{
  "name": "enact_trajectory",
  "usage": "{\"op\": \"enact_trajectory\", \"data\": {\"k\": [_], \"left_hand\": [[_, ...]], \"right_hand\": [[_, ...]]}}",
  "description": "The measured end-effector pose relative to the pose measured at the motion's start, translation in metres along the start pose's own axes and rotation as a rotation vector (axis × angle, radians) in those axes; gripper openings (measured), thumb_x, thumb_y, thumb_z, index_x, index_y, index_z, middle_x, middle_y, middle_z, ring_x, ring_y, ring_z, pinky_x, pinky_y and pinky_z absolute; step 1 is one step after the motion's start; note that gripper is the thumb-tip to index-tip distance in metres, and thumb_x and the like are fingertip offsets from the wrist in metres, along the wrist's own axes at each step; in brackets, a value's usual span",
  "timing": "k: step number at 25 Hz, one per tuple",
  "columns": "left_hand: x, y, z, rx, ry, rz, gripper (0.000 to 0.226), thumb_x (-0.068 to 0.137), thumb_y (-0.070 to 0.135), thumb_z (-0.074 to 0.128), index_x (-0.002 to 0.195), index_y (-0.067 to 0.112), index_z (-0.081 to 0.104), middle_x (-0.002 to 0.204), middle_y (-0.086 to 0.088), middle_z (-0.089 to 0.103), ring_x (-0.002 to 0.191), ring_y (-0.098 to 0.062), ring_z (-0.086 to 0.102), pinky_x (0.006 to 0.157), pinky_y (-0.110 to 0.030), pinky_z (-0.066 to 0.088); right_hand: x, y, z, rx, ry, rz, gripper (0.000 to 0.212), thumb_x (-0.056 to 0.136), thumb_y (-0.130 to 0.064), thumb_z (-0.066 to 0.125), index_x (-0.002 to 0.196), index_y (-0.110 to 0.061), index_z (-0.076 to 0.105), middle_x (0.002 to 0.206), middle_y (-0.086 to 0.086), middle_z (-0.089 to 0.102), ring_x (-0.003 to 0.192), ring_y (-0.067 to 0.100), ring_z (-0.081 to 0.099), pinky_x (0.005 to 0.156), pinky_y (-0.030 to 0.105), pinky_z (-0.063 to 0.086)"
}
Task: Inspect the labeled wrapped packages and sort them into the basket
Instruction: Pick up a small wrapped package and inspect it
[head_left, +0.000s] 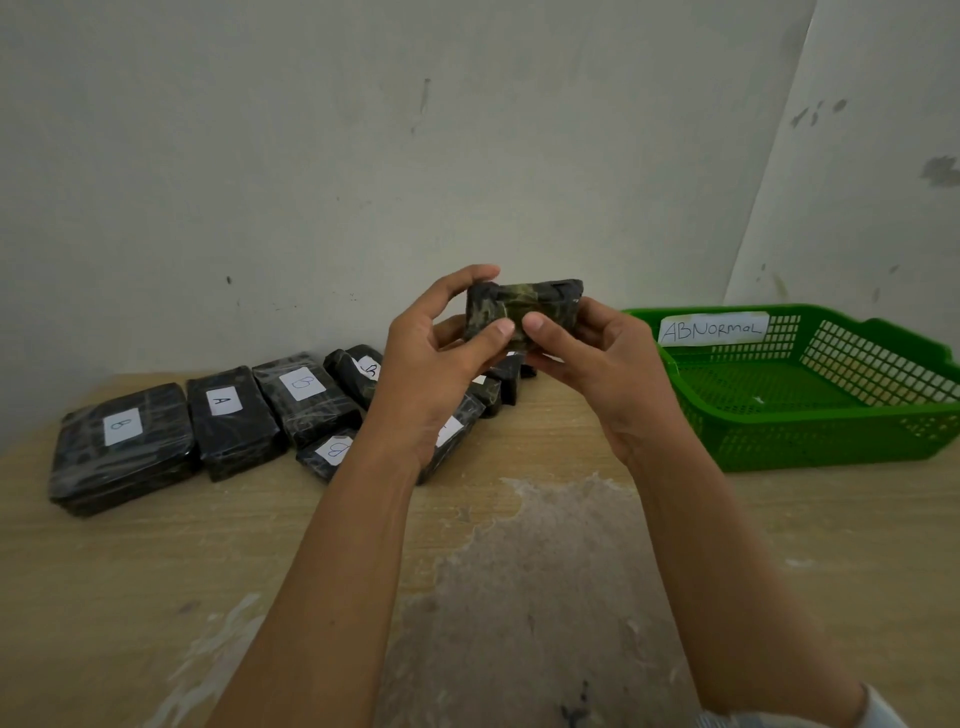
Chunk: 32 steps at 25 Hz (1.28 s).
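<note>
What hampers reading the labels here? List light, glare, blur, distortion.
Head view: soft, dim light, faint shadows on the table; sheen on the wrap of the leftmost package; the held package, between the left hand and right hand, looks slightly soft, no label showing; wide-angle bending toward the edges; the tag on the basket reads clearly.

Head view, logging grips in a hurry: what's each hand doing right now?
Left hand: holding the small black plastic-wrapped package, fingers curled round it.
Right hand: pinching the same package from the other side.
</note>
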<state>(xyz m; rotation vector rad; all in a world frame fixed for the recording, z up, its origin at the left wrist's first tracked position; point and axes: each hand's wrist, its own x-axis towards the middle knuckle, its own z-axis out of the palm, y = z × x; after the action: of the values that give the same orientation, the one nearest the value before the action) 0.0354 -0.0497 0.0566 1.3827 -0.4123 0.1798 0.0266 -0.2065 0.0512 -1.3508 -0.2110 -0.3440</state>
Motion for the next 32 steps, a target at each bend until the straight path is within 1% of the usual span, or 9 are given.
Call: {"op": "enact_trajectory", "data": {"k": [3,6,12,15,20,22,25,28,32], "left_hand": [[0.000,0.000,0.001,-0.057,0.041,-0.062,0.046,0.088,0.015,0.076,0.131,0.024,0.062,0.102,-0.010,0.079,0.099,-0.022,0.076,0.087,-0.028,0.061],[0.002,-0.003,0.001,-0.029,0.080,-0.055,0.026,0.090,0.012,0.074,0.116,0.010,0.070,0.102,-0.006,0.079,0.098,-0.018,0.076,0.083,-0.025,0.060],[0.003,-0.002,-0.001,-0.021,0.042,-0.070,0.027,0.089,0.016,0.075,0.115,0.010,0.070,0.102,-0.007,0.079,0.097,-0.019,0.076,0.091,-0.032,0.060],[0.002,-0.003,-0.002,0.002,0.039,-0.067,0.028,0.088,0.015,0.076,0.115,0.012,0.069,0.101,-0.006,0.080,0.098,-0.019,0.076,0.094,-0.034,0.059],[0.004,-0.007,-0.005,0.088,0.069,-0.016,0.025,0.088,0.015,0.078,0.112,0.018,0.071,0.104,-0.003,0.079,0.102,-0.017,0.075,0.100,-0.040,0.056],[0.005,-0.007,-0.007,0.114,0.031,-0.033,0.030,0.085,0.030,0.081,0.112,0.022,0.072,0.110,0.001,0.077,0.107,-0.016,0.073,0.101,-0.040,0.055],[0.003,-0.003,-0.006,0.072,-0.011,-0.155,0.051,0.075,0.062,0.076,0.110,0.025,0.075,0.110,0.000,0.078,0.103,-0.015,0.075,0.097,-0.034,0.057],[0.004,-0.003,-0.002,0.016,0.028,-0.219,0.041,0.084,0.048,0.072,0.111,0.017,0.076,0.104,-0.006,0.079,0.095,-0.018,0.077,0.086,-0.028,0.061],[0.004,-0.003,0.000,-0.028,0.109,-0.186,0.024,0.090,0.026,0.075,0.109,0.011,0.076,0.100,-0.006,0.080,0.095,-0.018,0.077,0.085,-0.026,0.061]], "right_hand": [[-0.001,0.000,0.000,-0.013,-0.016,-0.001,0.022,0.090,-0.008,0.072,0.112,-0.008,0.071,0.106,0.006,0.078,0.099,0.015,0.075,0.078,0.021,0.059],[-0.001,-0.002,0.000,-0.038,-0.037,0.003,0.019,0.090,-0.011,0.072,0.109,-0.011,0.071,0.106,0.005,0.078,0.100,0.016,0.075,0.084,0.025,0.060],[-0.001,-0.002,0.000,-0.007,-0.027,0.003,0.016,0.097,-0.012,0.064,0.111,-0.008,0.071,0.105,0.009,0.078,0.096,0.015,0.076,0.078,0.022,0.060],[0.000,-0.002,-0.002,-0.025,-0.038,-0.004,0.017,0.096,-0.013,0.065,0.111,-0.008,0.071,0.107,0.010,0.078,0.099,0.017,0.075,0.081,0.024,0.060],[0.000,-0.001,-0.005,-0.156,-0.098,-0.043,0.026,0.090,-0.008,0.073,0.114,-0.016,0.071,0.107,-0.001,0.078,0.105,0.012,0.072,0.089,0.028,0.060],[0.001,0.000,-0.006,-0.172,-0.090,-0.064,0.027,0.090,-0.004,0.072,0.115,-0.014,0.070,0.106,-0.002,0.077,0.105,0.010,0.072,0.091,0.027,0.059],[0.001,-0.002,-0.009,-0.173,-0.092,-0.103,0.027,0.089,0.002,0.071,0.114,-0.007,0.068,0.104,-0.002,0.075,0.099,0.003,0.071,0.086,0.019,0.056],[0.001,-0.002,-0.009,-0.193,-0.098,-0.127,0.024,0.088,0.004,0.070,0.111,-0.005,0.067,0.104,0.000,0.074,0.097,0.004,0.071,0.082,0.017,0.054],[-0.001,-0.003,-0.008,-0.171,-0.114,-0.063,0.039,0.085,-0.005,0.077,0.122,-0.010,0.067,0.115,0.001,0.074,0.103,0.006,0.072,0.083,0.018,0.057]]}}
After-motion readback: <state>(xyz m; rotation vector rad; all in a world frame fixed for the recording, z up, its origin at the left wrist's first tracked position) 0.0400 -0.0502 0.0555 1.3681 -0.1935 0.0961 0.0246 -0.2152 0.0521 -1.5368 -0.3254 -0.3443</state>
